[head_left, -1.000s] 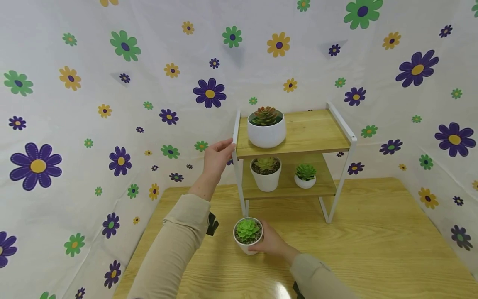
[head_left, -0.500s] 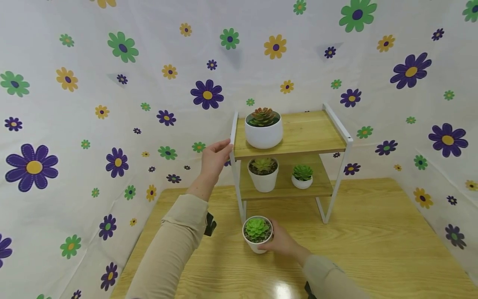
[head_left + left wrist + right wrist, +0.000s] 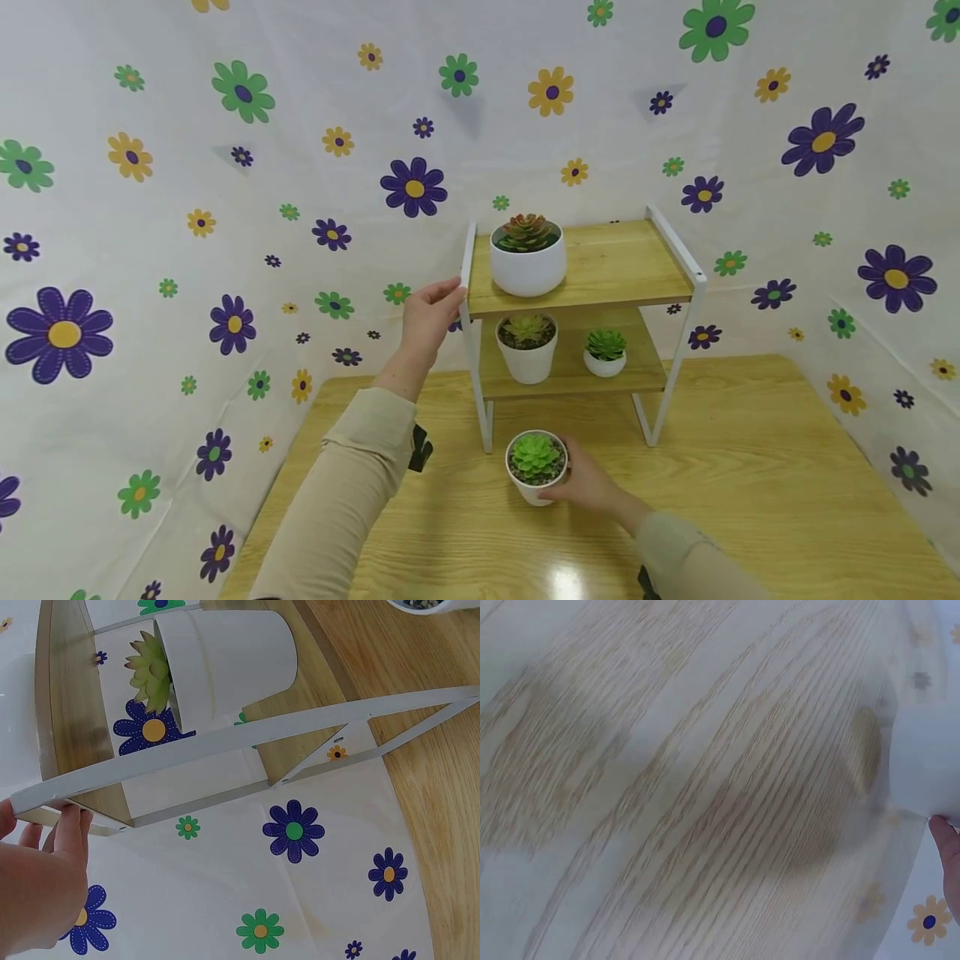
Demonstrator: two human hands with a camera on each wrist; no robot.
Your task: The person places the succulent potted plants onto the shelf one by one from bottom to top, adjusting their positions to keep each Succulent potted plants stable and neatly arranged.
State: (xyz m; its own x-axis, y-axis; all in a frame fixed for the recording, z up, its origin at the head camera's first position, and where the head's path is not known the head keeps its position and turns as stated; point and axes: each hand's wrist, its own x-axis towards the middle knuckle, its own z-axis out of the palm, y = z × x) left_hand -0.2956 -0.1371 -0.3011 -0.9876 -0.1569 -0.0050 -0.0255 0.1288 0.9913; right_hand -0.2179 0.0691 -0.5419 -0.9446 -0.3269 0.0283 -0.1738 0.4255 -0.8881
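At the front left upright of a two-tier shelf (image 3: 592, 304), my left hand (image 3: 431, 321) pinches the white metal frame (image 3: 195, 750); the left wrist view shows the fingers bent against it. Lower down, in front of the shelf, my right hand (image 3: 592, 479) grips a white pot with a bright green succulent (image 3: 535, 458) from its right side. The thumb (image 3: 945, 836) lies on the pot's white wall (image 3: 922, 765) in the right wrist view. Whether this pot touches the table cannot be told. Fingers behind the pot are hidden.
A wide white pot with a reddish succulent (image 3: 528, 265) stands at the left of the top board. On the lower board are a taller potted succulent (image 3: 528, 354) and a small one (image 3: 604, 357). Flower-printed cloth (image 3: 300, 108) surrounds the wooden table (image 3: 750, 467).
My right hand has moved the green succulent pot to the right in front of the shelf. The left hand keeps its hold on the frame. The head view has shifted slightly.
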